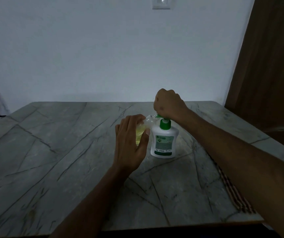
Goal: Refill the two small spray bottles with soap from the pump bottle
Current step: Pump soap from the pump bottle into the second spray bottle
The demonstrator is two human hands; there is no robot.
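A white pump bottle (164, 142) with a green collar and label stands upright on the grey marble table (52, 152). My right hand (167, 103) is fisted on top of its green pump head. My left hand (131, 143) grips a small clear spray bottle (140, 133) holding yellowish liquid, tilted with its open neck up against the pump's spout. My fingers hide most of that bottle. I see only this one small bottle.
A white wall with a switch plate (161, 3) rises behind the table. A brown wooden door (271, 66) stands at the right. A striped cloth (234, 191) lies under my right forearm near the table's right edge.
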